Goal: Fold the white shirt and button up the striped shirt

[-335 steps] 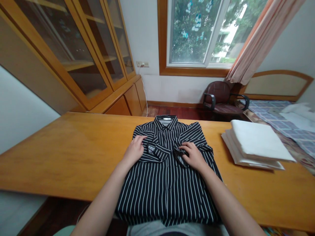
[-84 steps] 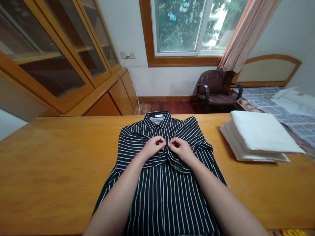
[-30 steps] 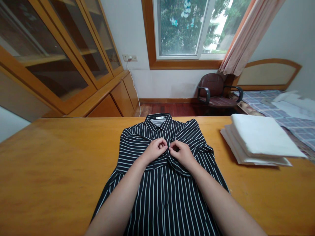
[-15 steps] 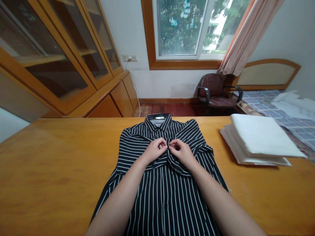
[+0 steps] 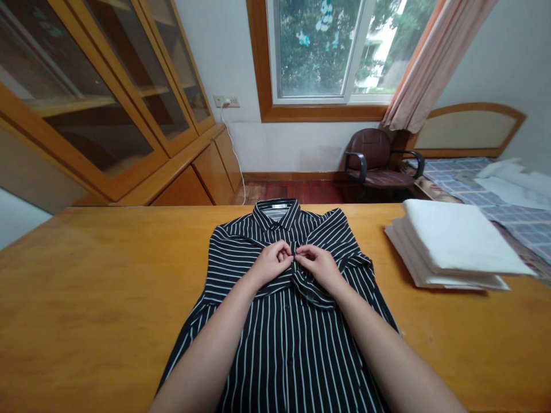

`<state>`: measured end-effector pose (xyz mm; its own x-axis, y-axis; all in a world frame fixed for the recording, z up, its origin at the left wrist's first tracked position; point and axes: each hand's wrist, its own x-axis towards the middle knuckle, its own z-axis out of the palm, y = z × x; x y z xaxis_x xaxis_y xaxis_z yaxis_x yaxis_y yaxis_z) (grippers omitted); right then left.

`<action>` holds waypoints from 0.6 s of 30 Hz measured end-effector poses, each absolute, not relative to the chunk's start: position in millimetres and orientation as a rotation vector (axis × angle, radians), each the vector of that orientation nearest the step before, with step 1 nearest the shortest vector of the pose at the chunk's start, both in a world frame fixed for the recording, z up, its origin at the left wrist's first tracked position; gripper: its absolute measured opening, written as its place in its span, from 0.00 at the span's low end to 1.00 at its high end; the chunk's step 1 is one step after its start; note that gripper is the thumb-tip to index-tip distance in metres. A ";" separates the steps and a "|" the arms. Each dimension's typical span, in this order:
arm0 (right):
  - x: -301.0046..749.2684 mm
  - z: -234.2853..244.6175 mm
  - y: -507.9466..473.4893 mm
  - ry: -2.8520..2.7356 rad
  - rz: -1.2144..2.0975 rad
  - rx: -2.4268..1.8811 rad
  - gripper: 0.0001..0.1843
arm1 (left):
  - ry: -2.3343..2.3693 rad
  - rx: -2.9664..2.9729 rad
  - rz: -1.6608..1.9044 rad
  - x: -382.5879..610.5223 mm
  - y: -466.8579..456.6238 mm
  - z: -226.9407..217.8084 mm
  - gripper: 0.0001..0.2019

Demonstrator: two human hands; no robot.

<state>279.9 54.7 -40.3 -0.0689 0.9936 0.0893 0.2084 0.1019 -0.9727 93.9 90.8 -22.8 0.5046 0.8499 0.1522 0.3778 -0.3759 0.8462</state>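
Observation:
A black shirt with white stripes (image 5: 284, 321) lies front up on the wooden table (image 5: 99, 275), collar away from me. My left hand (image 5: 272, 264) and my right hand (image 5: 317, 266) meet at the shirt's front placket, just below the collar. Both hands are closed in a pinch on the fabric edges there. Whether a button sits between the fingertips is too small to tell. My forearms lie over the lower part of the shirt.
A stack of folded white cloths (image 5: 451, 244) lies on the table at the right. A glass-door wooden cabinet (image 5: 107, 109) stands at the left. Beyond the table are a dark armchair (image 5: 379, 163), a window and a bed at the far right.
Since the oldest frame my hands have moved from flat on the folded sleeves up to the placket. In the last second only the fingertips shifted slightly.

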 end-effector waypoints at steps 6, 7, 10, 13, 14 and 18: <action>279.6 -41.4 56.5 -1.406 1.115 -1.266 0.11 | 1.005 1.955 0.771 93.5 90.9 -22.0 0.02; 279.6 -41.7 56.9 -1.393 1.123 -1.265 0.11 | 1.002 1.954 0.776 93.5 91.0 -22.1 0.02; 279.5 -42.4 57.9 -1.363 1.144 -1.260 0.11 | 1.001 1.957 0.794 93.5 91.3 -22.8 0.02; 279.2 -42.8 58.5 -1.354 1.147 -1.257 0.11 | 1.001 1.967 0.804 93.5 91.5 -23.5 0.02; 279.1 -42.8 58.6 -1.353 1.146 -1.256 0.11 | 1.001 1.972 0.806 93.5 91.5 -23.7 0.02; 279.3 -42.3 58.9 -1.341 1.145 -1.260 0.12 | 1.009 1.975 0.813 93.6 91.9 -23.7 0.02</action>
<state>279.3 58.9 -42.3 -0.0340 0.9989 0.0322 0.1245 0.0362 -0.9916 93.6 91.9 -23.7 0.4850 0.8532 0.1918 0.3694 -0.3987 0.8394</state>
